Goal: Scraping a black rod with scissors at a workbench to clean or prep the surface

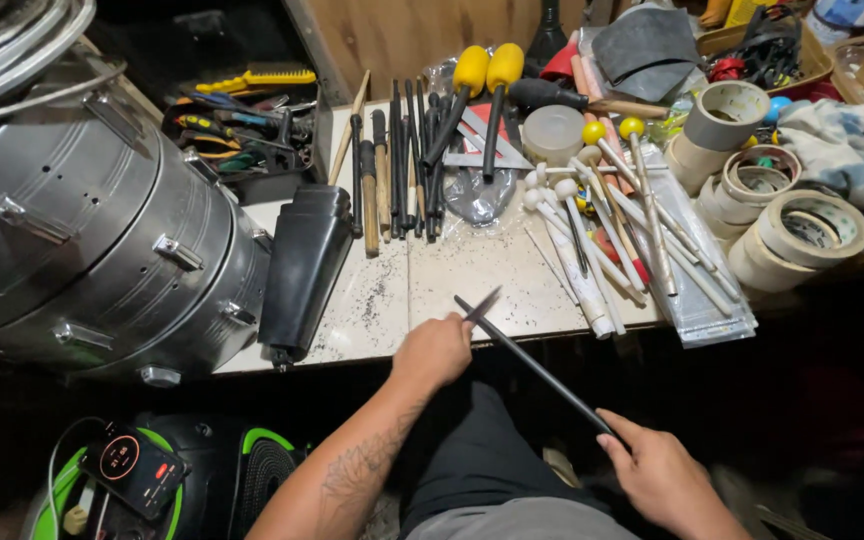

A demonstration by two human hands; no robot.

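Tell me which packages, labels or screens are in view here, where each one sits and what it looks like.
Phone: bottom left, on a black and green device; dark screen with an orange ring and red marks.
Clear plastic sleeves: right part of the table, under the white-headed mallets; long, flat, see-through.
Clear plastic bag: table's middle back, crumpled under the yellow-headed mallets.

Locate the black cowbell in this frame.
In the head view, the black cowbell lies left of centre on the speckled table, between the metal drum and the row of dark drumsticks, beyond the left hand.
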